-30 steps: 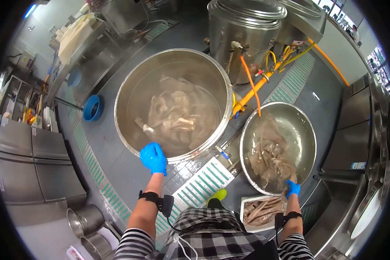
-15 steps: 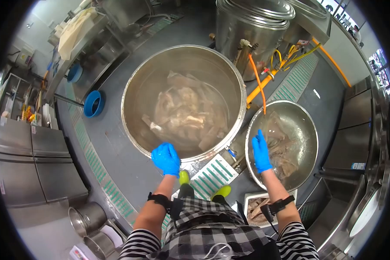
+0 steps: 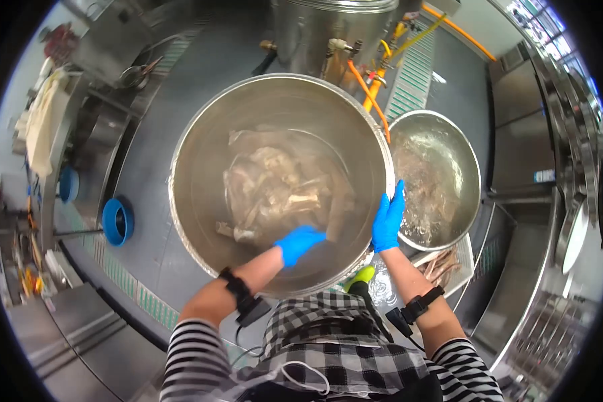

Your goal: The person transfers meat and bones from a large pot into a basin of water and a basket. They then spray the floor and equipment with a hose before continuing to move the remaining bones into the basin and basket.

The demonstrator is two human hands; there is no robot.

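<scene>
Metal for the large pot [image 3: 355, 137], dull and fairly smooth along the inner wall, brighter at the rim; shinier metal for the wide bowl [image 3: 461, 151], with glossy highlights. Thin, smooth, plastic-like in the blue gloves [image 3: 387, 224]. Soft, matt cloth in the checked apron [image 3: 355, 358] and striped sleeves [image 3: 194, 352]. Plastic-looking for the blue tub [image 3: 108, 224]. Mostly matt across the grey floor [image 3: 144, 177], wet and glossy near the green shoe [image 3: 362, 276].

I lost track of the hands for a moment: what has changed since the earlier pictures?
The left hand went from the pot rim down inside it. The right hand let go of meat in the bowl and moved left to the pot's right rim. The orange hose still reaches the bowl.
</scene>
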